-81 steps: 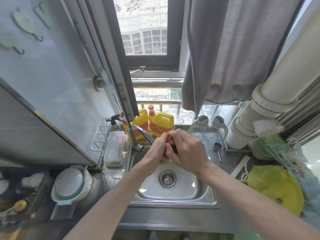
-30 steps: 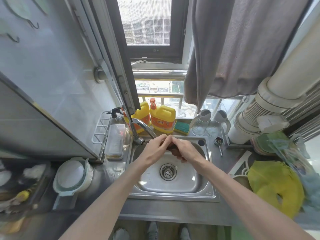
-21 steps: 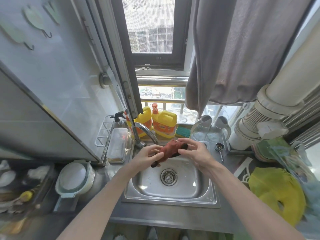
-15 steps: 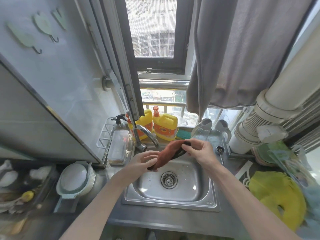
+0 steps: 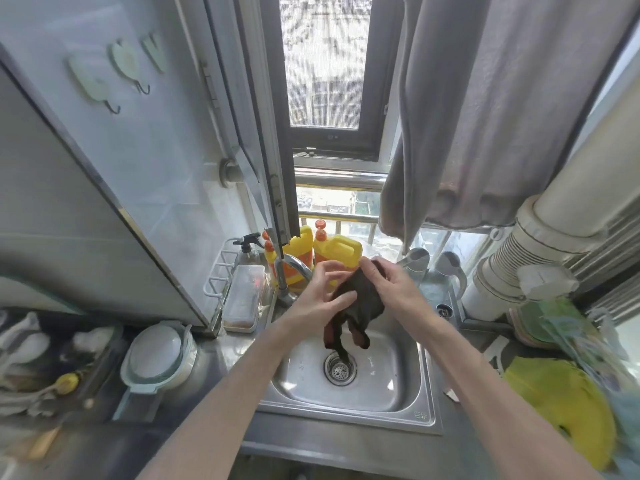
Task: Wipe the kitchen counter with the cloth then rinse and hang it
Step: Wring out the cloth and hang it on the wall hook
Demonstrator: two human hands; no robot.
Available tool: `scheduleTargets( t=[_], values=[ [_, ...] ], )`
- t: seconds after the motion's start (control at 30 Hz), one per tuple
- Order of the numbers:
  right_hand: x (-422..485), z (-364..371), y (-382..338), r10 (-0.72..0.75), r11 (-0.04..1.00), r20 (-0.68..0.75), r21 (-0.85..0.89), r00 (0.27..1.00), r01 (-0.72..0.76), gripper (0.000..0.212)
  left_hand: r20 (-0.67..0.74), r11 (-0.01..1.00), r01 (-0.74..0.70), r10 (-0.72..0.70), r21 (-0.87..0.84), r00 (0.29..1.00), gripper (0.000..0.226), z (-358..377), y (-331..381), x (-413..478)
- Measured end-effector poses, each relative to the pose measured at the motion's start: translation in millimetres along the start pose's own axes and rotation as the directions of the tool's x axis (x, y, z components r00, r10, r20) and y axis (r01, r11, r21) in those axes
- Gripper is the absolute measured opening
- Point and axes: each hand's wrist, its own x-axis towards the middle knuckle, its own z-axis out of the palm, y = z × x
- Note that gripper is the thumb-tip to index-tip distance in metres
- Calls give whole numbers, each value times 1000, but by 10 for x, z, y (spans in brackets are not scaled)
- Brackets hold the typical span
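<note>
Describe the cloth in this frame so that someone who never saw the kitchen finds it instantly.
Find the steel sink below the window. Over its basin the right hand grips the cloth, with the left hand touching it. It is the dark brown, limp rag dangling toward the drain, unlike the rigid yellow bottles behind.
</note>
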Motion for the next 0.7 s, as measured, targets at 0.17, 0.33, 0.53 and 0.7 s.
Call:
scheduleTargets(
  t=[0.17,0.33,0.53,0.7],
  values=[
    [76,-103,-16,-186,971,-136,-176,973,161,22,-209,938,-104,180,331,961,21,-10,182,128],
    [69,-358,-183,-148,952,7,-268,989,145,29,-180,837,-168,300,521,937,22,-179,252,66],
    [88,-742,-54,-54,893,162,-434,985,120,19,-362,727,-102,452,679,815,19,-422,253,-159],
    [97,-525,409,-148,861,58,-483,987,158,39,-192,794,-26,178,607,965,18,-574,-55,-238]
  ],
)
